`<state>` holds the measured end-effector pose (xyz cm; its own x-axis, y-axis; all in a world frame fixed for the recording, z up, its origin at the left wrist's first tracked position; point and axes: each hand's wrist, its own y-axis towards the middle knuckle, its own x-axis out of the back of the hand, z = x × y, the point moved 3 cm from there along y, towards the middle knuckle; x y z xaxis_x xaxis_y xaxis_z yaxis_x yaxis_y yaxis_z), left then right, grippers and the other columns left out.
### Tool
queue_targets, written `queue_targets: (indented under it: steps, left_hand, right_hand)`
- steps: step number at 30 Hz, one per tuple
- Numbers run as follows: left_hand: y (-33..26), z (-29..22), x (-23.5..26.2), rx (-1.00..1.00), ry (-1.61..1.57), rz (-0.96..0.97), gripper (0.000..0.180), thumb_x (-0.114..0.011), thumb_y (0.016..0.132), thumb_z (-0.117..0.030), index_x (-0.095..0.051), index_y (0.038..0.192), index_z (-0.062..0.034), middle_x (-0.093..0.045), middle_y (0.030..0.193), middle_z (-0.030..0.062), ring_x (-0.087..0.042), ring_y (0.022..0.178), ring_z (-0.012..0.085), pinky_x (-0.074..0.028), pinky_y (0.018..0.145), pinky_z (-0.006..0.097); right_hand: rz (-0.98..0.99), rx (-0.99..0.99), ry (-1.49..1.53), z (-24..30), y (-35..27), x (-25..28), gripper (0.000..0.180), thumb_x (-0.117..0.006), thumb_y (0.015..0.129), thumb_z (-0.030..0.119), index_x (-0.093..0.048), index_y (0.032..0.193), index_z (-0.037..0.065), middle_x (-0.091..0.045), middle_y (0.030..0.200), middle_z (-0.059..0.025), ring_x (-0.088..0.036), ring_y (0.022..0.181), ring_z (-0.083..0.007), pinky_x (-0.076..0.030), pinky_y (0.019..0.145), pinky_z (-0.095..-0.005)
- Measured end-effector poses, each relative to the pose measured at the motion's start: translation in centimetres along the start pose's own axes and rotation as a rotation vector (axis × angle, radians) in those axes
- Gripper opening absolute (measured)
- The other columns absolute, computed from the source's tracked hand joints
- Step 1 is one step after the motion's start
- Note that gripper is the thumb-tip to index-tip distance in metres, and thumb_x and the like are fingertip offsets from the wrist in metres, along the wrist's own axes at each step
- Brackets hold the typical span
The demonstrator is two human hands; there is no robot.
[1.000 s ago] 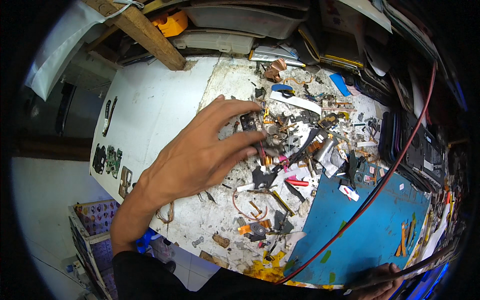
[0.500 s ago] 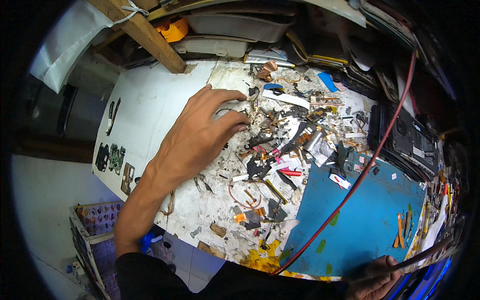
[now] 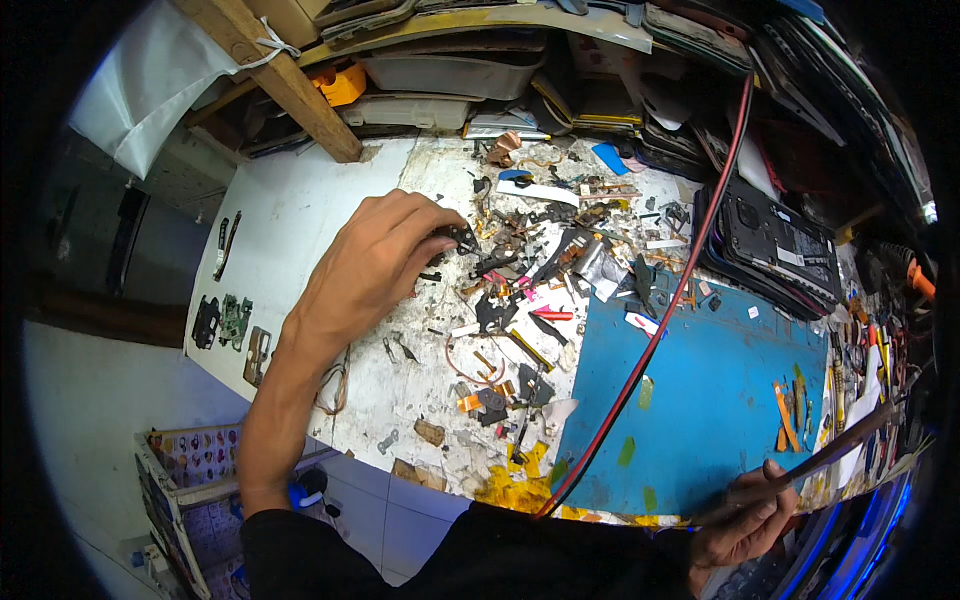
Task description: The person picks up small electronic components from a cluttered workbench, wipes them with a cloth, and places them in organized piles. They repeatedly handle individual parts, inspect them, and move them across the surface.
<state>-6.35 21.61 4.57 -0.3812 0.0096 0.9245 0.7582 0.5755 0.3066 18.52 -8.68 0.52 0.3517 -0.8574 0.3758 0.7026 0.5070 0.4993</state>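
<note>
My left hand [image 3: 375,255] is over the heap of small scraps on the white worktop [image 3: 290,210]. Its thumb and fingers close round a small black part [image 3: 463,238], whose kind I cannot make out. Down at the lower right, my right hand [image 3: 748,525] grips a long, thin, dark brown stick-like thing [image 3: 845,445], slanting up to the right; its exact kind is unclear. Beneath the left fingers and to their right lies the heap of scraps [image 3: 515,305]: flex cables, metal bits, tape and foil. A blue mat [image 3: 690,400] covers the worktop between the hands.
A red and black cable [image 3: 672,315] hangs across the mat. Stacked dark device housings [image 3: 775,245] stand at the right. Several small boards, one green [image 3: 236,318], lie at the far left. A wooden post [image 3: 290,85] rises at the back, beside a grey tray [image 3: 450,75].
The left fingers, apart before, have come together on a small black part. My right hand has risen slightly with the stick-like thing. The whole view has shifted a little.
</note>
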Motion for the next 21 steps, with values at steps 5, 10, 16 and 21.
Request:
queue_targets:
  steps: [5, 10, 16, 21]
  left_hand:
    - [-0.2, 0.6, 0.2, 0.05, -0.009, 0.024, 0.018, -0.071, 0.084, -0.007, -0.066, 0.1, -0.0002, -0.064, 0.104, 0.0119, -0.062, 0.096, 0.0308, -0.049, 0.083, 0.04]
    - [-0.4, 0.6, 0.6, 0.054, -0.051, -0.005, 0.014, -0.071, 0.085, -0.006, -0.066, 0.096, 0.0008, -0.064, 0.101, 0.0122, -0.063, 0.093, 0.0287, -0.05, 0.082, 0.037]
    - [-0.4, 0.4, 1.6, 0.141, -0.199, -0.167, 0.011, -0.07, 0.086, -0.002, -0.069, 0.096, 0.0025, -0.069, 0.092, 0.011, -0.065, 0.085, 0.02, -0.05, 0.079, 0.033]
    - [-0.8, 0.9, 1.8, 0.361, -0.353, -0.199, 0.014, -0.071, 0.087, -0.003, -0.075, 0.099, 0.0002, -0.074, 0.095, 0.0095, -0.067, 0.09, 0.0147, -0.051, 0.081, 0.029]
  right_hand:
    - [-0.051, 0.052, 0.002, -0.4, -0.2, -0.3, 0.045, -0.035, 0.108, 0.035, -0.056, 0.118, -0.003, -0.056, 0.073, -0.0071, -0.046, 0.062, -0.0084, -0.036, 0.061, -0.0227]
    - [-0.06, 0.037, 0.05, -0.7, -0.1, -0.2, 0.041, -0.04, 0.107, 0.035, -0.053, 0.118, -0.003, -0.056, 0.073, -0.0091, -0.047, 0.062, -0.0107, -0.038, 0.06, -0.0237]
    - [0.05, 0.039, 0.388, -0.8, 0.5, -0.8, 0.033, -0.064, 0.097, 0.024, -0.042, 0.109, 0.003, -0.059, 0.087, -0.017, -0.061, 0.084, -0.0238, -0.053, 0.079, -0.0371]
    - [0.047, 0.09, 0.495, -0.5, 0.2, -0.5, 0.035, -0.071, 0.09, 0.011, -0.037, 0.1, 0.004, -0.063, 0.098, -0.0229, -0.067, 0.092, -0.0331, -0.056, 0.089, -0.048]
